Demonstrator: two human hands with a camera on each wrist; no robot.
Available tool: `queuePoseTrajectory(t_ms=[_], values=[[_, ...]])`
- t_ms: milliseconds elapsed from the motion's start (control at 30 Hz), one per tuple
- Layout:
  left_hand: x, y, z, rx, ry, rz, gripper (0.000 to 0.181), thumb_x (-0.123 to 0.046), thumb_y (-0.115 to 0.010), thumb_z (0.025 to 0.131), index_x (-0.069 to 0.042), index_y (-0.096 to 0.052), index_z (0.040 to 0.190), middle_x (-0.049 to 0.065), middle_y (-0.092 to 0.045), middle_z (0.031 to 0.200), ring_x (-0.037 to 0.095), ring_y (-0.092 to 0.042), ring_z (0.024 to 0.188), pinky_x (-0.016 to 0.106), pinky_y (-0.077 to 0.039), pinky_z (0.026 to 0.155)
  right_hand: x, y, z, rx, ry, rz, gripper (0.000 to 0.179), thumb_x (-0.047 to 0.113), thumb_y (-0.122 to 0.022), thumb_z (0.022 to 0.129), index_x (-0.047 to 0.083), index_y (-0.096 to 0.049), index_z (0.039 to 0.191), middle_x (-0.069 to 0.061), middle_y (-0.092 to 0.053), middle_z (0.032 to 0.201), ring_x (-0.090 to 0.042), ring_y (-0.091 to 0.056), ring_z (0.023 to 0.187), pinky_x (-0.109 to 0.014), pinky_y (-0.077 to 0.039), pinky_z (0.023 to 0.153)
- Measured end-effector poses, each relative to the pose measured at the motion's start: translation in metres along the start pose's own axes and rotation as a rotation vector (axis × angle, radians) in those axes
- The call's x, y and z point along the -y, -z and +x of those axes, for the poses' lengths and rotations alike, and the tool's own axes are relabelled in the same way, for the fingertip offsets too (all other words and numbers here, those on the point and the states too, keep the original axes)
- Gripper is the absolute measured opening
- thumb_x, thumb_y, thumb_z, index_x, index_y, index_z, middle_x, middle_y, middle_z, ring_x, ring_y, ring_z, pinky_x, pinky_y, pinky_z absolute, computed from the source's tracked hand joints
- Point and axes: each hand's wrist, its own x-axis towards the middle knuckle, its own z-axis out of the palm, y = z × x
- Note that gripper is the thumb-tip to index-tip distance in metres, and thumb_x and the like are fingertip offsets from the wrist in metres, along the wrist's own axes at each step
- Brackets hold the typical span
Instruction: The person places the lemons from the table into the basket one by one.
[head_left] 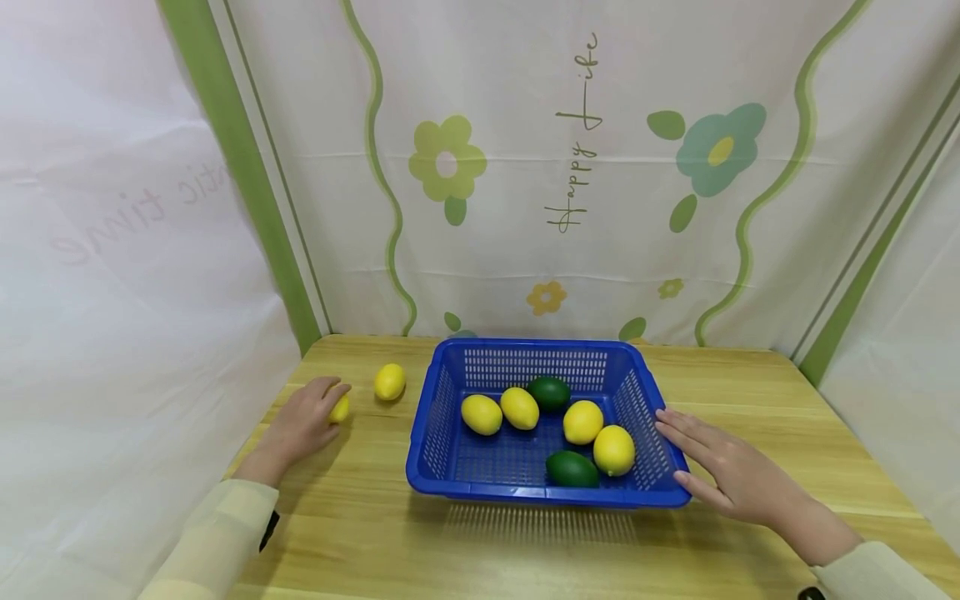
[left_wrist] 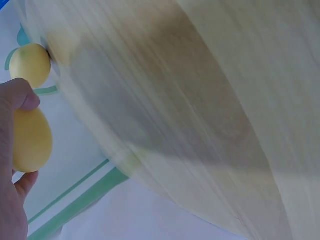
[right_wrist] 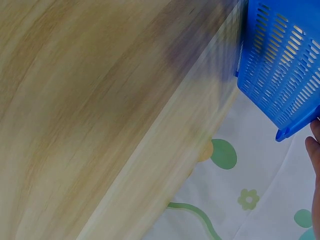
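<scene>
My left hand point(head_left: 302, 421) grips a yellow lemon point(left_wrist: 32, 141) at the left of the table, with thumb and fingers around it; in the head view the hand hides much of that fruit. A second lemon point(head_left: 390, 382) lies on the wood just beyond, to the right. At the table's middle stands a blue plastic basket point(head_left: 517, 492) with slotted walls. Several lemons point(head_left: 482, 415) lie in it with two dark green fruits point(head_left: 572, 470), lemon-shaped and smooth. Fingers extended, my right hand point(head_left: 738, 471) rests its fingertips against the basket's right rim.
The wooden table point(head_left: 360, 533) reaches back to a white curtain point(head_left: 495, 250) printed with flowers and green wavy lines. More curtain hangs close along the left and right sides. Dark bands show at both sleeve cuffs.
</scene>
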Motion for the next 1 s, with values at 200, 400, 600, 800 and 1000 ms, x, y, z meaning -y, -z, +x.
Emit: queuePoseTrajectory(t_ms=[200, 400, 600, 800, 1000], values=[[-0.001, 0.003, 0.009, -0.092, -0.043, 0.019, 0.062, 0.001, -0.083, 0.057, 0.008, -0.06, 0.114, 0.03, -0.057, 0.111, 0.045, -0.058, 0.096, 0.055, -0.052, 0.078, -0.001, -0.001, 0.0, -0.005, 0.009, 0.001, 0.055, 0.037, -0.058, 0.097, -0.001, -0.053, 0.137, -0.017, -0.047, 0.144, -0.02, -0.036, 0.138, -0.015, -0.014, 0.112], [-0.003, 0.009, 0.016, -0.147, -0.084, 0.049, 0.063, 0.003, -0.082, 0.056, 0.009, -0.061, 0.115, 0.031, -0.057, 0.113, 0.047, -0.057, 0.1, 0.057, -0.051, 0.081, -0.001, 0.0, 0.0, -0.004, 0.008, 0.001, 0.055, 0.037, -0.058, 0.096, -0.001, -0.053, 0.137, -0.016, -0.047, 0.144, -0.019, -0.035, 0.138, -0.015, -0.014, 0.112], [-0.005, 0.015, 0.023, -0.197, -0.133, 0.1, 0.06, 0.003, -0.076, 0.057, 0.008, -0.061, 0.115, 0.031, -0.058, 0.113, 0.046, -0.058, 0.099, 0.055, -0.052, 0.08, -0.001, 0.0, 0.002, -0.002, 0.011, 0.001, 0.056, 0.036, -0.059, 0.096, -0.001, -0.053, 0.137, -0.016, -0.047, 0.144, -0.02, -0.036, 0.138, -0.015, -0.014, 0.112], [-0.008, 0.018, 0.029, -0.236, -0.165, 0.097, 0.061, 0.004, -0.075, 0.055, 0.008, -0.061, 0.115, 0.03, -0.059, 0.113, 0.045, -0.059, 0.098, 0.055, -0.052, 0.079, -0.001, 0.0, 0.001, 0.002, 0.008, 0.001, 0.056, 0.036, -0.06, 0.095, -0.001, -0.053, 0.137, -0.016, -0.046, 0.144, -0.019, -0.036, 0.138, -0.016, -0.014, 0.112], [-0.015, 0.024, 0.036, -0.218, -0.175, 0.109, 0.058, 0.001, -0.073, 0.06, 0.007, -0.061, 0.117, 0.03, -0.059, 0.115, 0.045, -0.059, 0.1, 0.054, -0.052, 0.08, 0.0, 0.0, 0.001, 0.008, -0.003, -0.005, 0.056, 0.035, -0.062, 0.094, 0.0, -0.053, 0.137, -0.015, -0.047, 0.144, -0.018, -0.035, 0.138, -0.015, -0.013, 0.112]])
